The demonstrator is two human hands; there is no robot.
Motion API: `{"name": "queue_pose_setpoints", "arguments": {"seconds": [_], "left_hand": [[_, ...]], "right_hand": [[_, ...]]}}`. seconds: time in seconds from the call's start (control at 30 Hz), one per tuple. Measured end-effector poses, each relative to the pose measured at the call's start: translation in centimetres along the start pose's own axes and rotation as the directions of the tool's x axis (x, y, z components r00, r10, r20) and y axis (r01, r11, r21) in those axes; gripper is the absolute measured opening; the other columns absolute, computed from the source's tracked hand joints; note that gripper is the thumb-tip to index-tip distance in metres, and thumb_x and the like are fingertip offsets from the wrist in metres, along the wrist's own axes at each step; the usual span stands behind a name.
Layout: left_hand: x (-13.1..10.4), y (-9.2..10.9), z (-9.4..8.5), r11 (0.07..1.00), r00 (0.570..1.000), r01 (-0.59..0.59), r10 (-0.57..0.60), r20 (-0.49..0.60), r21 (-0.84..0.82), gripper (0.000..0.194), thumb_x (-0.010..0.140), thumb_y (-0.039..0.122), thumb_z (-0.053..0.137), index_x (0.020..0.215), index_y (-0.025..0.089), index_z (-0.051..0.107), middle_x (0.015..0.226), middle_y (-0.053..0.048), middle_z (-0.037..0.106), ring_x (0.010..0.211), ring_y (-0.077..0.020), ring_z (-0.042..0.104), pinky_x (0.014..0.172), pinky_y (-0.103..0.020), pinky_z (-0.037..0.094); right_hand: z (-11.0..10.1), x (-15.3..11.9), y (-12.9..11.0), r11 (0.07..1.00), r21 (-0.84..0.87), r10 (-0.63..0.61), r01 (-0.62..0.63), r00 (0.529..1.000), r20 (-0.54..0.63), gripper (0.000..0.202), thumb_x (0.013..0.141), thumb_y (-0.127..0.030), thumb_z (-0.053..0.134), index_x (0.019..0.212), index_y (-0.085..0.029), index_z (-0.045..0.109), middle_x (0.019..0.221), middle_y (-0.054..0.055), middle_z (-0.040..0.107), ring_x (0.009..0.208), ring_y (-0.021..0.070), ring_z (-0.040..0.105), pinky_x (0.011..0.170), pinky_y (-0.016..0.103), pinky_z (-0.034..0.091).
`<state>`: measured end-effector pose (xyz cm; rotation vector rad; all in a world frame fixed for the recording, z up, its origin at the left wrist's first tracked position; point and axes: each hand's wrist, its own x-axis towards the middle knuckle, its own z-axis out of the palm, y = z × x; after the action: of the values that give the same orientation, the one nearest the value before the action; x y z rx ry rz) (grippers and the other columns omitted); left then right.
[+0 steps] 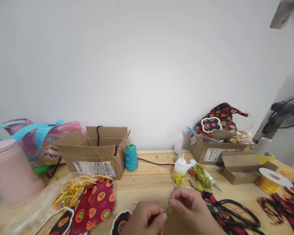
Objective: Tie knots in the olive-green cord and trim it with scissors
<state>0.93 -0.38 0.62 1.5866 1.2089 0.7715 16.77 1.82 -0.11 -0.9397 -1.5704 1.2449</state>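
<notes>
My left hand and my right hand meet low in the middle of the view, both pinched closed. Between their fingertips runs a thin olive-green cord, partly hidden by the fingers. A bundle of similar olive-green cord lies just beyond my right hand. Behind that hand stands a yellow-labelled glue bottle, upright. Black-handled scissors rest on patterned fabric to the right. A white-edged, flower-shaped fabric piece lies beside my left hand, partly covered by it.
An open cardboard box and a teal thread cone stand at back left. Patterned fabric and a pink bin are nearer. Another filled box, a small carton and a yellow cord spool occupy the right.
</notes>
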Motion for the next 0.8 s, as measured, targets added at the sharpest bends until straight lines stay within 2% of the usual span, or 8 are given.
{"name": "queue_pose_setpoints", "arguments": {"seconds": [0.17,0.23,0.37,0.43,0.53,0.7,0.8], "left_hand": [[0.5,-0.9,-0.2,0.972,0.997,0.077,-0.081,-0.009,-0.223,0.04,0.068,0.053,0.053,0.064,0.014,0.057,0.044,0.007,0.041,0.033,-0.0054,0.029,0.033,-0.02,0.018],[0.7,-1.1,-0.3,0.944,0.995,0.09,-0.099,-0.012,-0.317,0.045,0.063,0.058,0.056,0.063,0.013,0.057,0.042,0.008,0.041,0.032,-0.0045,0.029,0.032,-0.018,0.02],[0.8,-1.0,-0.4,0.906,0.996,0.074,-0.089,-0.017,-0.418,0.045,0.06,0.057,0.061,0.062,0.012,0.057,0.042,0.007,0.043,0.032,-0.0035,0.029,0.032,-0.016,0.021],[0.6,-0.7,-0.4,0.9,0.996,0.079,-0.091,-0.008,-0.43,0.044,0.06,0.056,0.061,0.062,0.012,0.058,0.042,0.007,0.044,0.032,-0.0033,0.029,0.032,-0.016,0.021],[0.3,-0.2,-0.5,0.912,0.993,0.117,-0.098,0.066,-0.394,0.047,0.059,0.058,0.061,0.063,0.011,0.06,0.042,0.006,0.045,0.033,-0.0034,0.031,0.033,-0.017,0.019],[0.3,-0.4,-0.4,0.946,0.978,0.156,-0.109,0.176,-0.283,0.05,0.056,0.061,0.059,0.061,0.011,0.06,0.039,0.006,0.043,0.035,-0.0047,0.034,0.035,-0.018,0.019],[0.7,-1.1,-0.3,0.945,0.981,0.165,-0.129,0.143,-0.282,0.045,0.06,0.058,0.058,0.059,0.012,0.057,0.038,0.007,0.042,0.031,-0.0042,0.031,0.032,-0.017,0.017]], "right_hand": [[-0.9,-0.4,0.2,0.988,-0.076,-0.132,0.134,0.991,0.024,0.029,0.074,-0.041,0.057,0.06,-0.015,0.057,0.056,-0.001,0.045,0.053,0.0103,0.039,0.05,0.021,0.03],[-1.1,-0.4,0.0,0.985,-0.101,-0.141,0.142,0.99,0.018,0.029,0.074,-0.04,0.057,0.059,-0.015,0.056,0.055,-0.001,0.044,0.052,0.01,0.038,0.049,0.021,0.03],[-1.0,-0.2,-0.2,0.993,-0.078,-0.088,0.086,0.996,-0.019,0.031,0.072,-0.042,0.058,0.058,-0.014,0.054,0.054,-0.002,0.041,0.051,0.0094,0.035,0.047,0.02,0.028],[-0.9,0.0,-0.2,0.998,-0.053,-0.027,0.024,0.998,-0.057,0.033,0.07,-0.044,0.059,0.058,-0.014,0.053,0.053,-0.003,0.04,0.05,0.0092,0.034,0.046,0.02,0.027],[-0.7,0.2,0.2,0.999,-0.027,0.029,-0.032,0.994,-0.108,0.033,0.07,-0.044,0.059,0.061,-0.014,0.053,0.054,-0.003,0.04,0.051,0.0093,0.035,0.047,0.02,0.028],[-0.6,0.3,0.4,0.998,-0.057,-0.008,0.004,0.997,-0.077,0.029,0.072,-0.041,0.058,0.062,-0.014,0.055,0.055,-0.002,0.043,0.052,0.0099,0.037,0.049,0.02,0.031],[-0.7,0.0,-0.3,0.992,-0.114,-0.063,0.055,0.995,-0.071,0.029,0.074,-0.04,0.057,0.061,-0.015,0.056,0.056,-0.001,0.044,0.053,0.0108,0.039,0.049,0.021,0.032]]}}
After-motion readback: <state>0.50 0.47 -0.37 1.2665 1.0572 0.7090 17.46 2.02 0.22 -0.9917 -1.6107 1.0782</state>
